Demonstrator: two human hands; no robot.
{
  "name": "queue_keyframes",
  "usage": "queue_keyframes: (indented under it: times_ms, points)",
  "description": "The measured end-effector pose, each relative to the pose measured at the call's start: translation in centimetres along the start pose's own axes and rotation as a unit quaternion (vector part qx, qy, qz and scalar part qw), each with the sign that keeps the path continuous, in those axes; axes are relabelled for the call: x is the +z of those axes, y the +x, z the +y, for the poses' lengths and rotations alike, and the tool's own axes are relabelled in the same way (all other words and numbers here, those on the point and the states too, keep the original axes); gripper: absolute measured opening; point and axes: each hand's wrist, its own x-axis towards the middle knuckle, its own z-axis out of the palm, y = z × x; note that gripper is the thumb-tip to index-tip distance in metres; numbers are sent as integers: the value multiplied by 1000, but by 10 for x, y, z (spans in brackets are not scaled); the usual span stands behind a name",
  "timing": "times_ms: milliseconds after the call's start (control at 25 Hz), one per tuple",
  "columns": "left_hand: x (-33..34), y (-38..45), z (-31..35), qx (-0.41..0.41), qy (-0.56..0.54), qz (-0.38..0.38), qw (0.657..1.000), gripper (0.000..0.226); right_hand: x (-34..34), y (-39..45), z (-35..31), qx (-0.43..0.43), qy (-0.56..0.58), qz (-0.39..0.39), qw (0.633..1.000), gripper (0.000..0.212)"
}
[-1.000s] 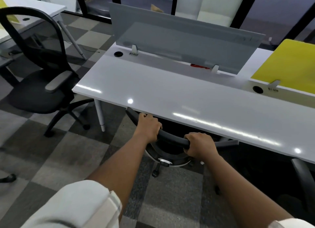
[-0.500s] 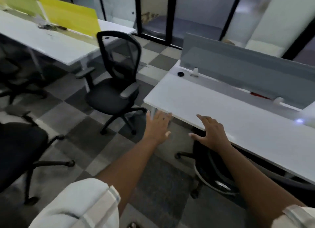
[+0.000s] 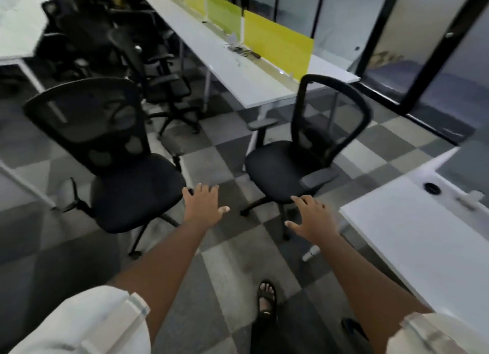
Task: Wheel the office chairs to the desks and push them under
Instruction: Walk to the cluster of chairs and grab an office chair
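We were between chairs at this moment, by our judgement: both arms reached forward with nothing in them, toward two loose black chairs standing out on the checkered carpet. The nearer chair on the left [image 3: 124,166] sat with its mesh back turned away to the left and its seat edge just beside our left hand [image 3: 203,208]. The other chair [image 3: 304,152] stood ahead and a little right, its back toward the long desk with the yellow screens [image 3: 246,73], its grey armrest near our right hand [image 3: 313,218]. Both hands were spread flat, fingers apart, palms down, gripping nothing; whether the left fingertips brushed the seat edge we could not tell, and the right hand hung above the chair's base, apart from it. The white desk at our right [image 3: 412,237] showed bare edge, so a chair likely belonged there. The next move, we judged, called for taking one chair by its back or armrests, turning it to face a desk and rolling it in without catching the legs.
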Motion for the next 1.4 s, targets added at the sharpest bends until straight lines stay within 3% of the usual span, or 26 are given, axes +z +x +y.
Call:
queue_keyframes:
  times_ms: [200, 440, 800, 1200, 1400]
  points:
    - [-38, 102, -53, -122, -23, 43, 991, 82, -23, 160, -15, -73, -31, 29, 996, 83]
    - [-74, 183, -73, -198, -43, 45, 978, 89, -80, 304, -51, -157, -37, 47, 986, 87]
    - [-60, 279, -180, -293, -58, 35, 954, 89, -76, 460, -172, -269, -49, 23, 962, 83]
    - [-64, 435, -336, -365, -89, -1, 927, 90, -65, 656, -319, -321, -79, 27, 944, 86]
    - [-72, 502, -388, -430, -173, 3, 886, 99, -62, 740, -372, -344, -65, 24, 936, 87]
